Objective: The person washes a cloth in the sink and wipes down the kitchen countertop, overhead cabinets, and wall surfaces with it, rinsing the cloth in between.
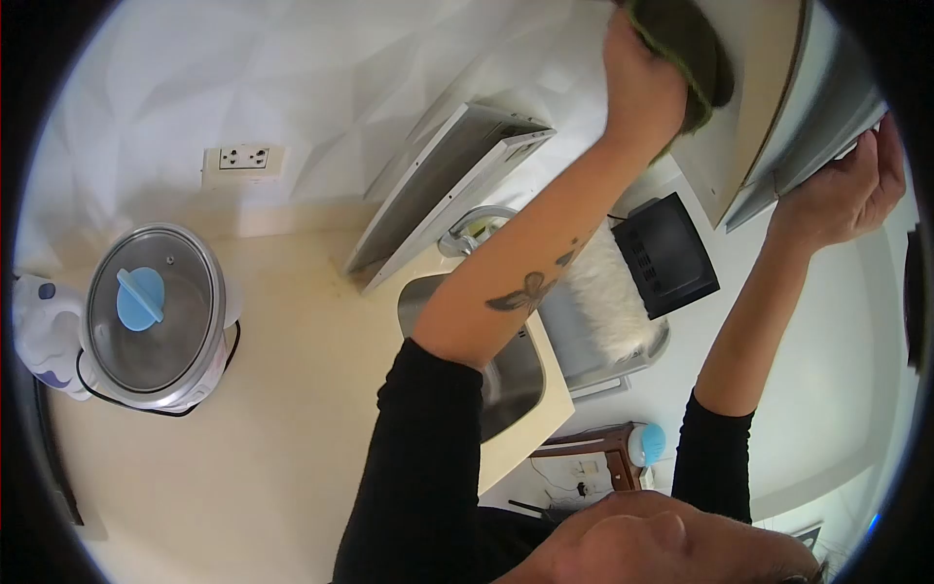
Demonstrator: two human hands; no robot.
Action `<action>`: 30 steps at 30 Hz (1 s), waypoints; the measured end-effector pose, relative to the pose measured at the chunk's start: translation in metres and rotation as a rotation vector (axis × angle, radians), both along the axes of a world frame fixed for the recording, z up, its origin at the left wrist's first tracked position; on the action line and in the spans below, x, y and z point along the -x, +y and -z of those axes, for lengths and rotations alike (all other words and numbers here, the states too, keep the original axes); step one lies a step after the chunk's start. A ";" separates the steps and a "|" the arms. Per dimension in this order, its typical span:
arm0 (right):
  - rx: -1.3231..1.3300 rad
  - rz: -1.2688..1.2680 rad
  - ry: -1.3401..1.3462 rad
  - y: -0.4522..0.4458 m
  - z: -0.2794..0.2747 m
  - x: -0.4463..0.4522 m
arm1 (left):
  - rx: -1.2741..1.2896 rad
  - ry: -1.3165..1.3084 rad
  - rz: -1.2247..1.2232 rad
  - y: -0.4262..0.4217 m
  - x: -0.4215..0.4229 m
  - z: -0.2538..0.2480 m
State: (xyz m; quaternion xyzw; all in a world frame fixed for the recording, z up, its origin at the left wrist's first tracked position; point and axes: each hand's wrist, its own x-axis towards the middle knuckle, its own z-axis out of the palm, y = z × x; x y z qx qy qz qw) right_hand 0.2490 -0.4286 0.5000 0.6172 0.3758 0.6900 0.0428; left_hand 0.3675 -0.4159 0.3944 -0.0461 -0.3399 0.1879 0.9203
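My left hand, on the tattooed arm, holds a dark green cloth against a pale surface at the top, beside the cabinet panel. Part of this hand is hidden by the cloth. At the upper right, the fingers of my right hand are wrapped round the edge of a grey-white panel.
A pot with a glass lid stands on the beige counter near a wall outlet. White boards lean beside the metal sink. A black object and white fur lie beyond.
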 end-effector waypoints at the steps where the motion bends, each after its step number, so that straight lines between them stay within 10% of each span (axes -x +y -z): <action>1: -0.003 -0.002 -0.006 -0.002 -0.001 0.001 | -0.003 -0.006 -0.002 0.015 0.001 -0.002; 5: -0.082 0.046 -0.028 0.009 0.011 0.000 | 0.210 -0.084 0.265 0.009 0.000 -0.007; 7: -0.125 0.004 -0.008 0.013 0.016 -0.001 | -0.176 0.261 0.251 -0.027 0.003 -0.008; 13: -0.089 -0.115 -0.006 0.001 0.005 -0.002 | -0.931 0.017 0.156 -0.060 0.043 0.028; 16: -0.031 0.247 -0.098 -0.001 0.005 0.009 | -0.842 0.029 0.272 -0.029 0.040 0.060; 23: -0.463 -0.165 0.304 0.029 0.134 0.044 | -0.793 0.181 0.306 0.091 0.057 0.112; 30: -0.359 0.276 0.775 0.094 0.223 0.030 | -0.849 0.171 0.726 0.175 0.094 0.138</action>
